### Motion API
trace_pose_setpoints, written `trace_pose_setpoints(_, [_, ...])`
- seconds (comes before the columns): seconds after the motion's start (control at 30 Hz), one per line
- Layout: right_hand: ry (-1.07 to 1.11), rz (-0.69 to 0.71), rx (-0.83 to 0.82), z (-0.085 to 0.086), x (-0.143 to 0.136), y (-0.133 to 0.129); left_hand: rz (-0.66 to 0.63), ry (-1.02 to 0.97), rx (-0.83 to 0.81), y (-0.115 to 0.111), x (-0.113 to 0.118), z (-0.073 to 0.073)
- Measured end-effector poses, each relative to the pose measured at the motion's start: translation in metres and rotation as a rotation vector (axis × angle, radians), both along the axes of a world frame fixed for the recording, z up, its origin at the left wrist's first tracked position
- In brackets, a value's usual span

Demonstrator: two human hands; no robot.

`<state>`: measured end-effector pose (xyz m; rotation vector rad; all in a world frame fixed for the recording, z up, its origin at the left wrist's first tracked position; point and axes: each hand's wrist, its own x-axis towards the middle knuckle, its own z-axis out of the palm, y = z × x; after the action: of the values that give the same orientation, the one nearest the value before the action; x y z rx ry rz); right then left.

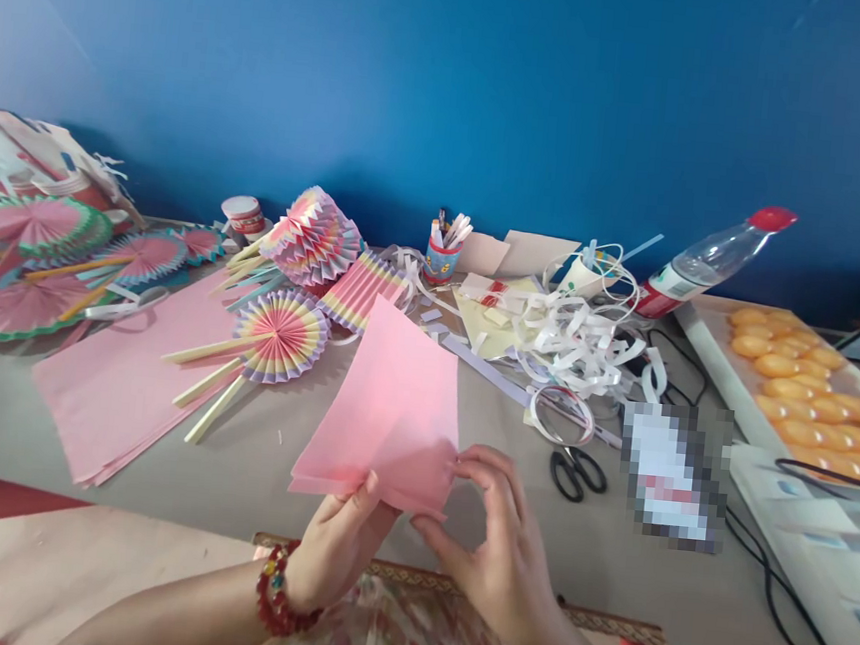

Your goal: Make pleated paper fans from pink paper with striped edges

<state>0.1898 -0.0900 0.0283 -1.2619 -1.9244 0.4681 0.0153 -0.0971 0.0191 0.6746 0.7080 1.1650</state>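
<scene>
Left hand (350,524) pinches paper (410,391), right hand (499,541) at its corner, hold unclear — likely light, creasable; take edges.

Bracelet (272,590), round red beads with yellow and teal accents, left wrist; garment (392,635), pale, red-blotched print.

Your grey table (236,471) carries pleated paper fans (285,340), a stack of pink sheets (120,381) and black-handled scissors (577,461); curled white strips (565,332) lie heaped before you.
</scene>
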Motion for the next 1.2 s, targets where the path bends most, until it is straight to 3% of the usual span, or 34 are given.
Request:
trace_pose_setpoints(0.13, [0.217,-0.017,-0.251,-0.007,0.0,-0.002,0.022,-0.018,0.028,0.001,0.001,-0.001])
trace_pose_setpoints(0.3, [0.493,0.141,-0.521,-0.007,-0.004,-0.002,-0.004,0.063,0.028,0.0,0.003,-0.005])
trace_pose_setpoints(0.47, [0.454,0.123,-0.477,-0.005,0.004,-0.002,0.017,0.164,0.054,0.003,-0.018,-0.01])
trace_pose_setpoints(0.57, [0.281,0.11,-0.318,-0.003,0.015,0.003,0.013,0.457,0.072,0.013,-0.045,-0.009])
trace_pose_setpoints(0.7, [0.143,0.14,-0.09,-0.002,0.026,0.015,-0.113,0.819,0.451,0.031,-0.074,-0.003])
trace_pose_setpoints(0.93, [-0.133,0.267,0.278,-0.008,0.04,0.033,-0.118,1.178,1.131,0.058,-0.096,0.0])
trace_pose_setpoints(1.1, [-0.354,0.388,0.306,-0.01,0.041,0.037,-0.124,1.481,1.429,0.062,-0.102,-0.007])
trace_pose_setpoints(1.2, [-0.471,0.398,0.289,-0.02,0.04,0.038,-0.165,1.558,1.504,0.059,-0.097,-0.009])
